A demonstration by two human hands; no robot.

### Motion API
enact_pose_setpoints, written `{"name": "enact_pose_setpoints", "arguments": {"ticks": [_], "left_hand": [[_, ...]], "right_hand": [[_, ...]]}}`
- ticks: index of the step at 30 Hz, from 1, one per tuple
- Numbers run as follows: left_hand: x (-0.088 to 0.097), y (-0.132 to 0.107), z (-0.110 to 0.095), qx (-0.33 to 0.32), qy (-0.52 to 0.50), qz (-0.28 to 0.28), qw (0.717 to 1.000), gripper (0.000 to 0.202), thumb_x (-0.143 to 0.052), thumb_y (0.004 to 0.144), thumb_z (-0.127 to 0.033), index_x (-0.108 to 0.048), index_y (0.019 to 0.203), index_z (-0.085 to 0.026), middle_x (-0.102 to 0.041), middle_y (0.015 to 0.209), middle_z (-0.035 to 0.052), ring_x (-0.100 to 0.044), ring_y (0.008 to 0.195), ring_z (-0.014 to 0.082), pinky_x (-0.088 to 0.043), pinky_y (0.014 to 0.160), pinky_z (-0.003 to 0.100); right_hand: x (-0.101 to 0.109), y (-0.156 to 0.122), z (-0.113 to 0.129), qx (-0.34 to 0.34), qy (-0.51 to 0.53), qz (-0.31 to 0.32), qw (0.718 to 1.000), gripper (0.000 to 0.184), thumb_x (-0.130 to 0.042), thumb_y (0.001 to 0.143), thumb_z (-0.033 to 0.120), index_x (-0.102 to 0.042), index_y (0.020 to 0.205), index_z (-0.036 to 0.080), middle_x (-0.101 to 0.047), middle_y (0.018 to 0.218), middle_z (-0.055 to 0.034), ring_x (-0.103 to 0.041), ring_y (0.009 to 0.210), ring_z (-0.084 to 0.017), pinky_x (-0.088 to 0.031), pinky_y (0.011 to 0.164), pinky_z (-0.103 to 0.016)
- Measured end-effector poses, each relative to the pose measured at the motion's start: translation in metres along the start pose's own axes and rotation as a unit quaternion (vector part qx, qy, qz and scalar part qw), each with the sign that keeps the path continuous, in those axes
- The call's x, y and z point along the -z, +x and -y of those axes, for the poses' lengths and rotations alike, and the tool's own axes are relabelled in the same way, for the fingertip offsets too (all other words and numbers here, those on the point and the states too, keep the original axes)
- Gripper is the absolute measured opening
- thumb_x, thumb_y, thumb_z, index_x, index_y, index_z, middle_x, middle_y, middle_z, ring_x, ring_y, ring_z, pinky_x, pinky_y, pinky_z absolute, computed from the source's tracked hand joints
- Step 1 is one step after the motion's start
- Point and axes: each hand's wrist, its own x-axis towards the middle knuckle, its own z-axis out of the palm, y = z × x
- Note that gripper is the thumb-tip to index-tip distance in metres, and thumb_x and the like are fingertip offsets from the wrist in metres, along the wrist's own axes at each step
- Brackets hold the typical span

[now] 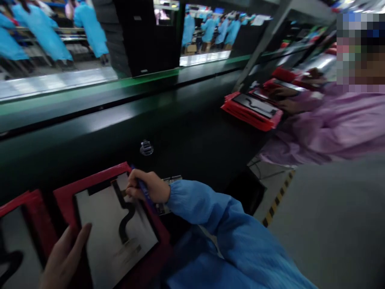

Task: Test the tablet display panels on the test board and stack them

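A red tray [64, 194] lies on the dark conveyor belt [186, 132] in front of me and holds a pale flat panel [102, 224] with a curved black ribbon cable [128, 214] across it. My right hand [147, 186], in a blue sleeve, is closed round a blue pen [144, 190] at the panel's upper right corner. My left hand [64, 259] lies with its fingers stretched out on the tray's lower left edge, touching the panel's border.
A second red tray [21, 204] with a similar panel sits at the far left. A person in a pink coat [331, 124] works at a stack of red trays [251, 110] to the right. A small clear part [146, 148] rests on the belt. People in blue coats stand beyond.
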Motion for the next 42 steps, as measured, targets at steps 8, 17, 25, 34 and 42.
{"name": "enact_pose_setpoints", "arguments": {"ticks": [8,17,25,34,42], "left_hand": [[0.079,-0.043,-0.044,0.182,-0.217,-0.147,0.948,0.047,-0.069,0.08,-0.057,-0.063,0.11,-0.022,-0.072,0.099,0.0032,-0.066,0.088,0.024,-0.055,0.072,0.031],[0.167,-0.039,0.056,0.258,0.023,-0.174,0.95,0.034,-0.068,0.075,-0.048,-0.068,0.088,-0.017,-0.07,0.077,0.0056,-0.068,0.081,0.0284,-0.048,0.067,0.034],[0.108,-0.035,-0.047,0.055,0.193,-0.223,0.954,0.035,-0.045,0.1,-0.042,-0.066,0.115,-0.019,-0.073,0.105,0.0054,-0.067,0.095,0.0208,-0.044,0.08,0.035],[-0.027,0.024,-0.081,-0.061,0.267,0.076,0.959,0.044,-0.043,0.102,-0.025,-0.045,0.142,-0.007,-0.053,0.137,0.0199,-0.067,0.103,0.0256,-0.052,0.077,0.032],[-0.031,0.024,-0.074,-0.059,0.223,0.081,0.97,0.034,-0.039,0.103,-0.021,-0.048,0.133,-0.008,-0.053,0.134,0.0179,-0.065,0.106,0.026,-0.051,0.082,0.034]], "right_hand": [[0.002,-0.004,0.011,-0.004,-0.041,-0.022,0.999,0.025,-0.065,0.089,0.027,-0.041,0.081,0.023,-0.07,0.079,-0.0002,-0.067,0.067,-0.013,-0.052,0.064,-0.024],[0.009,-0.003,0.003,0.03,-0.138,-0.021,0.99,0.024,-0.073,0.087,0.036,-0.053,0.09,0.023,-0.075,0.092,-0.0032,-0.072,0.073,-0.019,-0.057,0.062,-0.03],[-0.031,-0.038,0.045,0.148,-0.075,-0.227,0.96,0.033,-0.048,0.101,0.052,-0.063,0.113,0.025,-0.07,0.084,-0.0023,-0.065,0.061,-0.017,-0.045,0.05,-0.03],[-0.088,-0.077,0.005,-0.176,-0.054,0.031,0.982,0.037,-0.061,0.09,0.046,-0.044,0.068,0.022,-0.043,0.054,0.0056,-0.037,0.048,-0.009,-0.03,0.049,-0.024],[-0.094,-0.081,0.002,-0.124,-0.181,0.067,0.973,0.033,-0.054,0.087,0.029,-0.036,0.061,0.022,-0.036,0.051,0.0057,-0.032,0.047,-0.009,-0.029,0.05,-0.024]]}}
